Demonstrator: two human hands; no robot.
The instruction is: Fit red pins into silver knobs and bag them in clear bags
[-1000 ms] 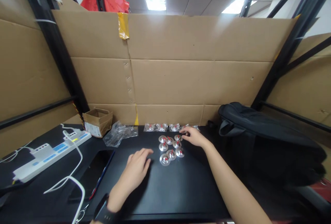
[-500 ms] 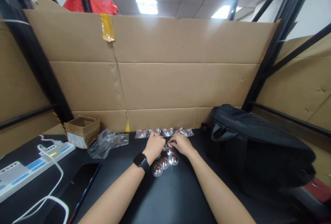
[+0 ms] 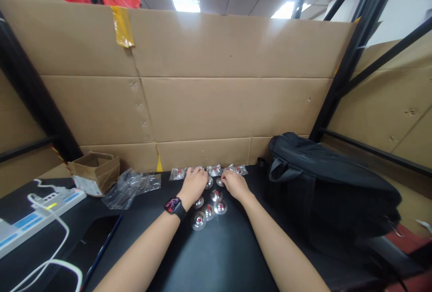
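Note:
Several small silver discs with red centres (image 3: 208, 212) lie in a cluster on the black tabletop (image 3: 222, 256). Behind them, against the cardboard wall, runs a row of the same parts in clear plastic bags (image 3: 216, 170). My left hand (image 3: 194, 185), with a smartwatch on its wrist, rests palm down over the cluster's far left, fingers curled over the discs and reaching the bags. My right hand (image 3: 234, 184) lies on the far right of the cluster, fingers bent down onto a disc or a bag. What each hand's fingertips grip is hidden.
A large black bag (image 3: 330, 184) fills the right side of the table. At the left are an open cardboard box (image 3: 94, 172), crumpled clear plastic bags (image 3: 130, 186), a white power strip (image 3: 30, 220) with white cables, and a dark tablet (image 3: 91, 247). Cardboard walls (image 3: 202, 85) enclose the back.
My left hand has moved from the open tabletop forward onto the discs, beside my right hand. The camera has tilted and shifted, so everything sits further left in view.

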